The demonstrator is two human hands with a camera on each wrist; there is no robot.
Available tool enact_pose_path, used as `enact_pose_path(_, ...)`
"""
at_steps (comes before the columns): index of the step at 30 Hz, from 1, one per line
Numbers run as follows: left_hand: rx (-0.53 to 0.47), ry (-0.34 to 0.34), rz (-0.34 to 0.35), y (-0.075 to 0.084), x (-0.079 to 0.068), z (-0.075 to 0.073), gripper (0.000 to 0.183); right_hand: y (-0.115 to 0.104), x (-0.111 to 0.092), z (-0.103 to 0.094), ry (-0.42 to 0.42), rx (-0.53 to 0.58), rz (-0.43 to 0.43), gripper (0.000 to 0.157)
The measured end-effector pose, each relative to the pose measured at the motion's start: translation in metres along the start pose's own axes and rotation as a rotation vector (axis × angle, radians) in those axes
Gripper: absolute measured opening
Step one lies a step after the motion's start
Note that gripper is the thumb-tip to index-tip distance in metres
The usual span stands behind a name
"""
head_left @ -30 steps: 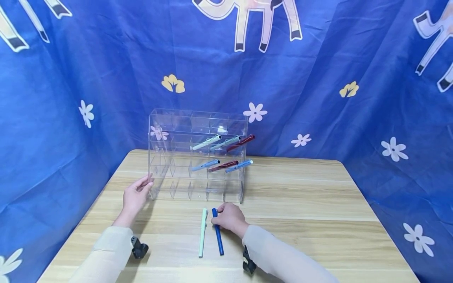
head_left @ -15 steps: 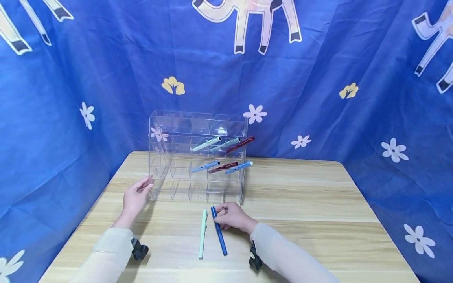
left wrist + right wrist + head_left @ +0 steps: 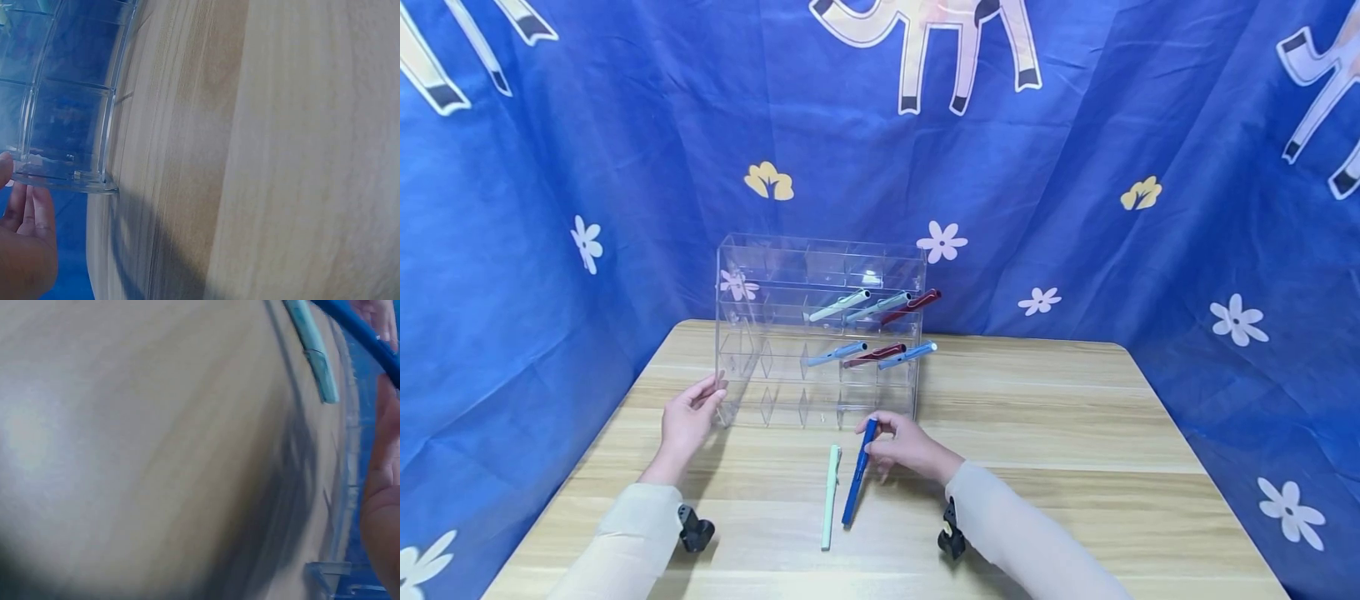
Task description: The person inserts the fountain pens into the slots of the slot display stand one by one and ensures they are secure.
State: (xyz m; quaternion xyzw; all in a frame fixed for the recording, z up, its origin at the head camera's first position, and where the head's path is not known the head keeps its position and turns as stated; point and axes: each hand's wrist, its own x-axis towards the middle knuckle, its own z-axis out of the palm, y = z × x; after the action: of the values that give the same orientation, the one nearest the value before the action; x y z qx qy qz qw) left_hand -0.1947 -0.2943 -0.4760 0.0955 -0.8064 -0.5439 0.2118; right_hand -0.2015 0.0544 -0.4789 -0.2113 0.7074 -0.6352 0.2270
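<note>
In the right hand's (image 3: 904, 446) grip, the dark blue pen (image 3: 858, 472) tilts above the table (image 3: 1075, 467).

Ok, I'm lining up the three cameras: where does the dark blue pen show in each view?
Head: dark blue pen at lower centre, gripped near its top by the right hand.
Left wrist: not in it.
Right wrist: blue shaft across the top right corner.
Shared landmark: the clear acrylic rack, its corner at left, its base at bottom right.

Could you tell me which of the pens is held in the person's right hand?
The dark blue pen, pinched by the right hand; the mint pen lies untouched.
</note>
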Motion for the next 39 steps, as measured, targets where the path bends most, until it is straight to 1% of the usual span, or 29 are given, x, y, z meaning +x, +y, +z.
enact_pose_path(7, 0.005, -0.002, -0.007, -0.001, 0.001, 0.000, 0.034, -0.015, -0.001, -0.009, 0.061, 0.126, -0.043, 0.023)
enact_pose_path(10, -0.001, -0.003, -0.003, -0.002, 0.000, 0.000, 0.034, -0.019, -0.001, -0.010, 0.123, 0.174, -0.087, 0.022)
enact_pose_path(16, -0.004, -0.015, -0.004, -0.002, 0.001, -0.001, 0.035, -0.019, 0.000, -0.009, 0.271, 0.246, -0.226, 0.023)
enact_pose_path(20, 0.021, -0.017, -0.007, 0.000, 0.000, -0.001, 0.036, -0.019, 0.002, -0.007, 0.372, 0.258, -0.309, 0.023)
enact_pose_path(24, 0.016, -0.020, 0.005, 0.001, -0.001, -0.001, 0.036, -0.028, -0.002, -0.003, 0.464, 0.196, -0.381, 0.021)
enact_pose_path(27, 0.011, -0.020, 0.005, 0.002, -0.001, -0.001, 0.036, -0.039, -0.008, 0.001, 0.520, 0.148, -0.387, 0.021)
enact_pose_path(29, 0.018, -0.018, 0.000, 0.002, -0.001, -0.001, 0.035, -0.045, -0.011, 0.004, 0.549, 0.127, -0.374, 0.020)
enact_pose_path(32, 0.022, -0.017, -0.003, 0.003, -0.001, -0.001, 0.035, -0.047, -0.011, 0.006, 0.578, 0.106, -0.332, 0.021)
enact_pose_path(34, 0.018, -0.018, -0.001, 0.003, -0.001, -0.001, 0.035, -0.046, -0.011, 0.007, 0.594, 0.071, -0.306, 0.020)
enact_pose_path(37, 0.003, -0.020, -0.002, 0.004, -0.001, -0.001, 0.035, -0.036, -0.004, 0.004, 0.608, 0.036, -0.259, 0.022)
enact_pose_path(39, -0.001, -0.020, -0.002, 0.004, -0.002, -0.001, 0.035, -0.028, 0.000, 0.003, 0.616, 0.014, -0.242, 0.022)
